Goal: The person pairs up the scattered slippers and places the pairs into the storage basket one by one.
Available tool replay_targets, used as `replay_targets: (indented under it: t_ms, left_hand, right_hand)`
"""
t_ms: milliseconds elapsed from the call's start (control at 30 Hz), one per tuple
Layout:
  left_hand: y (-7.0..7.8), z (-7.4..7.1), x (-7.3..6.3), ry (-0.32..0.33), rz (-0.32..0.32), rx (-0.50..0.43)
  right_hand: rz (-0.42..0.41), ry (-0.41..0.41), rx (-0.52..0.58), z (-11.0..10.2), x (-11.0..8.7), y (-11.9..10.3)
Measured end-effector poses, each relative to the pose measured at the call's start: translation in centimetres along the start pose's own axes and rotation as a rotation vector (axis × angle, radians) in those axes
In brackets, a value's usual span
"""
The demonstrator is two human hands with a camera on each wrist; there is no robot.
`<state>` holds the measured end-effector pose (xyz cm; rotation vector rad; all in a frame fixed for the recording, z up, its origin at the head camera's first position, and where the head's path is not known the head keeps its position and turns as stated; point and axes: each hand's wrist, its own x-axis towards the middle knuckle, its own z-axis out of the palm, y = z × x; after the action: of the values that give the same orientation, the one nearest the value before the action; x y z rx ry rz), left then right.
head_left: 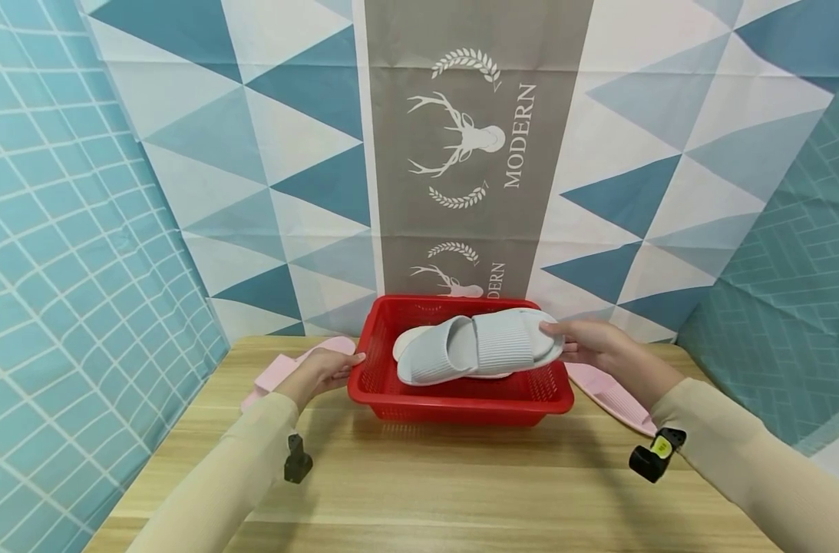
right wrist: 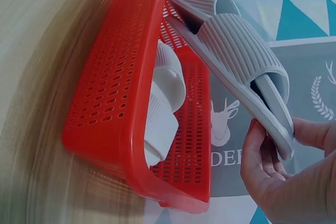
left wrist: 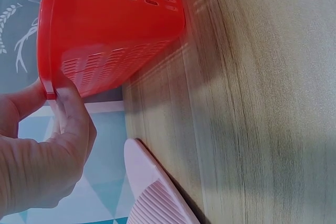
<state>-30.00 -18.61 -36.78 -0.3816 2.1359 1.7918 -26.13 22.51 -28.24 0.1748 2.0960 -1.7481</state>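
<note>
A red plastic basket with slotted walls stands on the wooden table. My left hand pinches its left rim between thumb and fingers, seen close up in the left wrist view. Over the basket, my right hand grips a pair of light grey slippers by one end, thumb on one side and fingers on the other. In the right wrist view the two grey slippers lie against each other, ribbed straps showing, tilted above the rim. White slippers lie inside the basket, partly hidden by the grey pair in the head view.
Pink slippers lie on the table left of the basket, partly behind my left arm. Another pink slipper lies to the right, partly under my right forearm. A patterned wall covering rises close behind the basket.
</note>
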Motion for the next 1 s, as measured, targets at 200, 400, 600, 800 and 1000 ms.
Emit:
replay_targets:
  t_ms: [200, 400, 600, 800, 1000]
  left_hand:
    - [0.0, 0.1, 0.1, 0.011, -0.001, -0.011]
    - [0.0, 0.2, 0.1, 0.023, -0.002, 0.000]
    - [0.0, 0.2, -0.1, 0.040, -0.011, 0.020]
    - [-0.1, 0.3, -0.1, 0.048, -0.011, 0.034]
    - [-0.1, 0.2, 0.0, 0.039, -0.002, 0.032]
  right_hand:
    - [-0.030, -0.003, -0.092, 0.5, 1.0, -0.7]
    - [-0.002, 0.028, -0.125, 1.4, 2.1, -1.1]
    - [-0.016, 0.007, -0.126, 2.4, 3.1, -1.0]
    - [0.002, 0.030, -0.125, 3.3, 3.7, -0.8]
    - [0.002, 0.052, -0.193, 4.1, 4.1, -0.8]
